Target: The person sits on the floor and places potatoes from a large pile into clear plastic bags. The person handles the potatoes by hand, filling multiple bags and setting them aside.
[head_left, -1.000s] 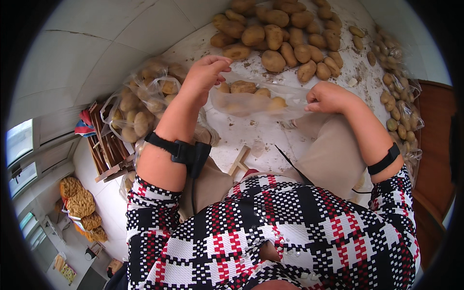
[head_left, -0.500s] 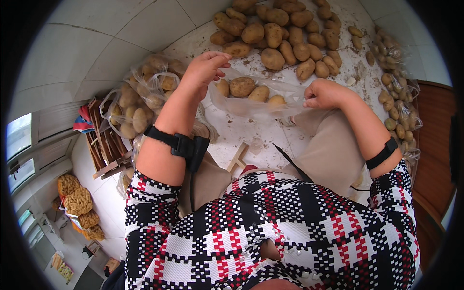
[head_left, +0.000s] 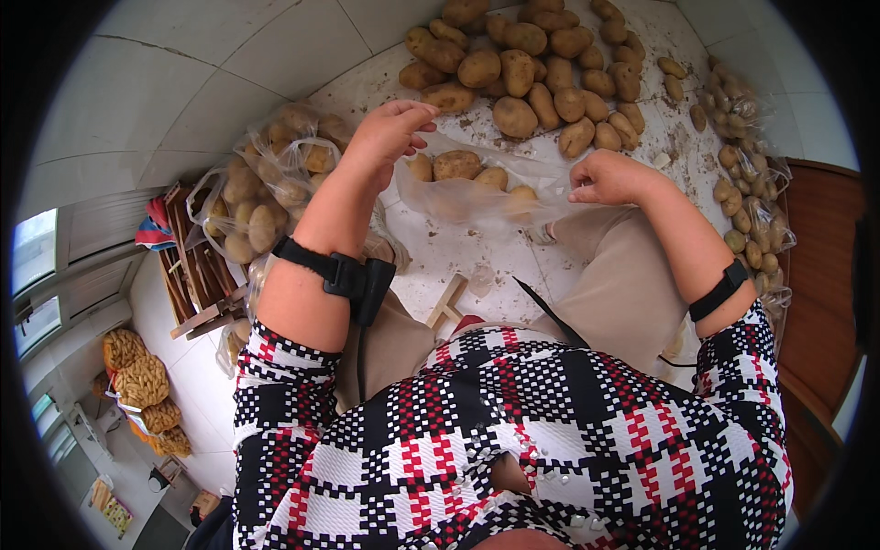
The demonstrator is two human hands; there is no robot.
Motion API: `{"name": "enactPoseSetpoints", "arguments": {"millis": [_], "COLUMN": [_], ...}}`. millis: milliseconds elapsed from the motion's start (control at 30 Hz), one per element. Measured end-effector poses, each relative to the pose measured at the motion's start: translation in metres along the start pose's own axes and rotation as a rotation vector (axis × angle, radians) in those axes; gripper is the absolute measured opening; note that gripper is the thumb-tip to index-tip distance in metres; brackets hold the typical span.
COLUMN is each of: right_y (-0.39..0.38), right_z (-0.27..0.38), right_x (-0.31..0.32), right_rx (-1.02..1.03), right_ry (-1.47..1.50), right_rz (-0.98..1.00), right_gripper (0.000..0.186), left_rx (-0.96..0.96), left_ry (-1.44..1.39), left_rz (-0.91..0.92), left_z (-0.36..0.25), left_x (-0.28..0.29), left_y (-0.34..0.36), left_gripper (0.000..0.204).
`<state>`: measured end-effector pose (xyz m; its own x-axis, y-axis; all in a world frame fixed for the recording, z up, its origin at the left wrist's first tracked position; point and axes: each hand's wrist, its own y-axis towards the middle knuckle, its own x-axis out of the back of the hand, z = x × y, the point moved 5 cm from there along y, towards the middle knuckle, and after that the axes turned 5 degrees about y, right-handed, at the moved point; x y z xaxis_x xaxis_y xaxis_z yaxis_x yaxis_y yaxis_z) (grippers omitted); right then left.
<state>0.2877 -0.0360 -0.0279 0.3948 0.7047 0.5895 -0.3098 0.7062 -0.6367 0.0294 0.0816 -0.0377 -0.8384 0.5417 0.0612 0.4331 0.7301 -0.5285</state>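
Observation:
A thin clear plastic bag (head_left: 440, 197) spans the space between my hands, low over the floor between my legs. Several potatoes (head_left: 457, 166) lie inside it. My left hand (head_left: 390, 131) is curled at the bag's left end, fingers bent and gripping its upper edge, though the pinch itself is partly hidden. At the other end my right hand (head_left: 608, 177) is closed on the bag's rim, knuckles up. Just beyond the bag, a large heap of loose potatoes (head_left: 516, 116) rests on the dirty white floor.
Filled bags of potatoes (head_left: 243, 215) stand on the left by a wooden rack (head_left: 190, 293). More bagged potatoes (head_left: 756, 215) line the right, beside a brown wooden panel (head_left: 819, 266). A small wooden stool piece (head_left: 448, 299) shows between my legs. Woven sacks (head_left: 145, 380) sit farther left.
My right hand has shifted slightly left, and the bag between my hands is a little slacker. The left hand stays nearly in place.

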Motion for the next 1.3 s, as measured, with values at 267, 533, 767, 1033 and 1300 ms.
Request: {"name": "enactPoseSetpoints", "arguments": {"millis": [267,533,767,1033,1300], "right_y": [0.0004,0.001,0.0016,0.0044,0.0044], "right_z": [0.0003,0.0009,0.0011,-0.0022,-0.0035], "right_x": [0.0015,0.0022,0.0039,0.0022,0.0021], "right_rx": [0.009,0.007,-0.003,0.009,0.01], "right_ry": [0.028,0.04,0.033,0.049,0.059], "right_rz": [-0.018,-0.01,-0.014,-0.012,-0.021], "right_gripper": [0.025,0.026,0.027,0.027,0.027], "left_rx": [-0.004,-0.004,-0.005,-0.008,-0.046], "left_ry": [0.001,0.003,0.009,0.004,-0.018], "left_rz": [0.006,0.0,-0.011,-0.012,-0.029], "left_z": [0.0,-0.0006,-0.0015,0.0001,-0.0017], "left_x": [-0.0009,-0.0005,0.0001,0.0007,0.0003], "left_y": [0.0027,0.0018,0.0001,0.0018,0.0033], "left_gripper": [0.027,0.027,0.028,0.028,0.026]}}
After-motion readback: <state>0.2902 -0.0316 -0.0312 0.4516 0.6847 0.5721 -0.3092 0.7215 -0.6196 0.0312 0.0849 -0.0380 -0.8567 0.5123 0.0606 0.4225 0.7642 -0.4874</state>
